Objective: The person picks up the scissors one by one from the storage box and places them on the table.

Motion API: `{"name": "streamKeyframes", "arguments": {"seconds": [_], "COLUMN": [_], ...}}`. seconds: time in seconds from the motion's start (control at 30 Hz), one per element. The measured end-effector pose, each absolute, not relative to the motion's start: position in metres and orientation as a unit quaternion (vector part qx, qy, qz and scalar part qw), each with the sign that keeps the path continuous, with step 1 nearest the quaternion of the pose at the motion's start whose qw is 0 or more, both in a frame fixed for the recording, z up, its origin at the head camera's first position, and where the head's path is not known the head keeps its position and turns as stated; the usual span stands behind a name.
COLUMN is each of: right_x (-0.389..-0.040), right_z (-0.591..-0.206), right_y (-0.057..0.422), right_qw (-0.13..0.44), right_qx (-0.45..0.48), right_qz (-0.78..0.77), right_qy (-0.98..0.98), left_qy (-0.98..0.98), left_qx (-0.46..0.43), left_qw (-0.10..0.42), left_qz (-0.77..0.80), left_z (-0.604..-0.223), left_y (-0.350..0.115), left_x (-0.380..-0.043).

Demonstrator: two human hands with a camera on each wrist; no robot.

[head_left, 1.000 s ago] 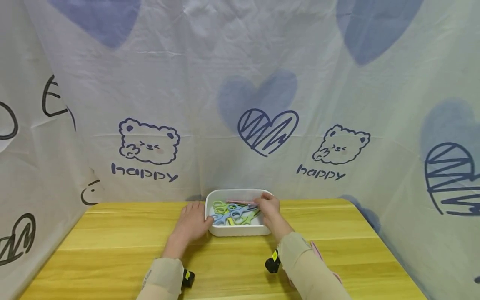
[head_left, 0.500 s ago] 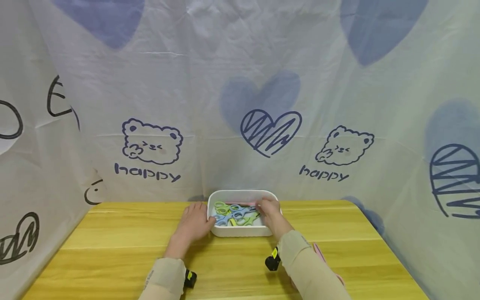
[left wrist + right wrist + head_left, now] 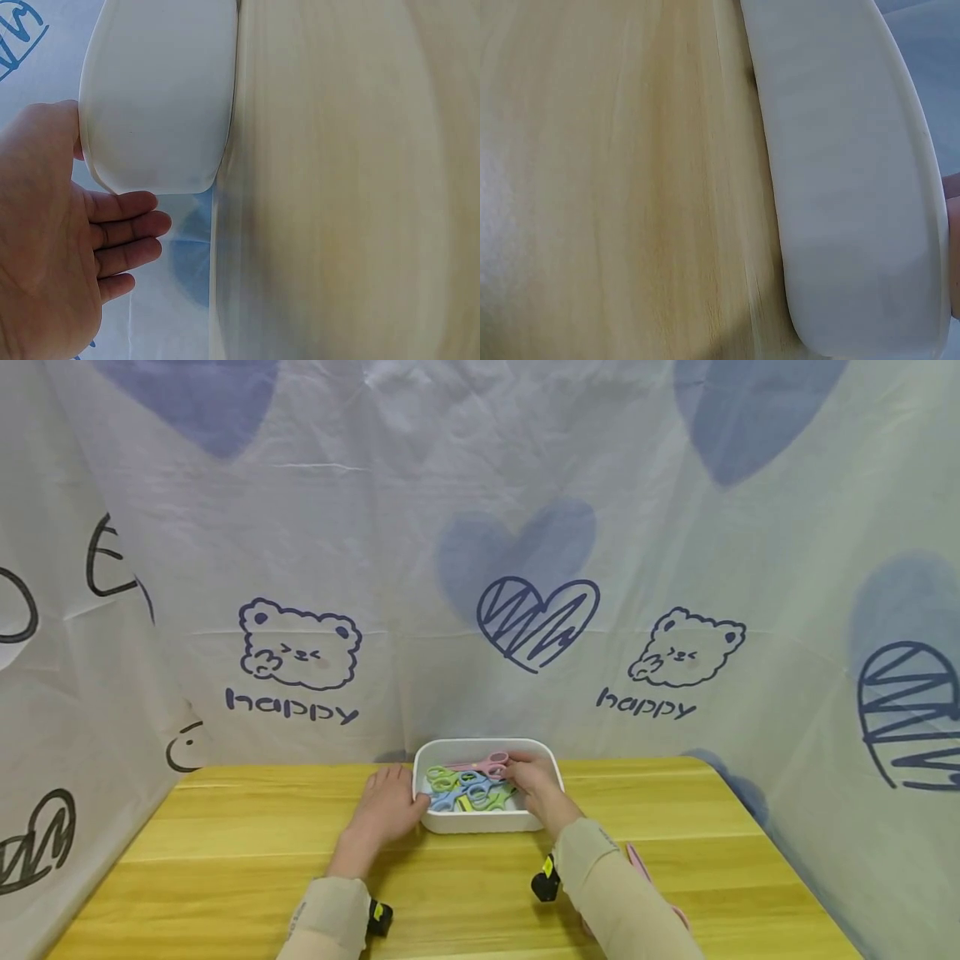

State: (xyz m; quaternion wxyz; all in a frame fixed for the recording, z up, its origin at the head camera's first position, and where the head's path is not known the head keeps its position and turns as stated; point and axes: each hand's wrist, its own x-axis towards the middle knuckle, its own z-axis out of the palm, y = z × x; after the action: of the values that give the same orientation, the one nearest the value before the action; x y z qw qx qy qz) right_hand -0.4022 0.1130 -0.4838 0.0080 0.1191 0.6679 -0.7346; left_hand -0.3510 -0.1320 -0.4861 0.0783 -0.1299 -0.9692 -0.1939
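Observation:
A white plastic box (image 3: 480,823) stands near the far edge of the table, with several scissors in it. At its left end my left hand (image 3: 386,806) holds the wall, thumb over the rim and the other fingers along the outside; the left wrist view shows this hand (image 3: 49,232) beside the box wall (image 3: 157,97). My right hand (image 3: 534,783) reaches over the right side and pinches the handle of pink scissors (image 3: 489,767), whose blades point left. Blue scissors (image 3: 474,781) and green scissors (image 3: 442,777) lie below them. In the right wrist view the box wall (image 3: 847,187) hides most of this hand.
On the wooden table (image 3: 450,893), a pink object (image 3: 637,862) lies partly hidden under my right forearm. A printed cloth (image 3: 420,652) hangs right behind the table's far edge and at both sides. A small yellow piece (image 3: 464,804) lies among the scissors.
The pink scissors' handle loops, covered by my right hand before, now show left of my fingertips. The left hand and the box have stayed in place.

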Motion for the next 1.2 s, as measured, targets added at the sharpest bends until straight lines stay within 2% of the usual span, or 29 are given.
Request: {"name": "streamKeyframes", "arguments": {"seconds": [0.33,1.2], "right_x": [-0.4000,-0.3963], "right_z": [-0.4850,-0.4836], "right_y": [0.1120,0.1078], "right_qw": [0.034,0.077], "right_qx": [0.084,0.068], "right_qz": [-0.740,-0.740], "right_qy": [0.667,0.665], "left_qy": [-0.969,-0.964], "left_qx": [-0.131,-0.141], "left_qw": [0.079,0.099], "left_qz": [-0.193,-0.202], "left_z": [-0.4863,-0.4851], "left_y": [-0.1325,-0.1340], "left_x": [-0.3507,-0.3478]}}
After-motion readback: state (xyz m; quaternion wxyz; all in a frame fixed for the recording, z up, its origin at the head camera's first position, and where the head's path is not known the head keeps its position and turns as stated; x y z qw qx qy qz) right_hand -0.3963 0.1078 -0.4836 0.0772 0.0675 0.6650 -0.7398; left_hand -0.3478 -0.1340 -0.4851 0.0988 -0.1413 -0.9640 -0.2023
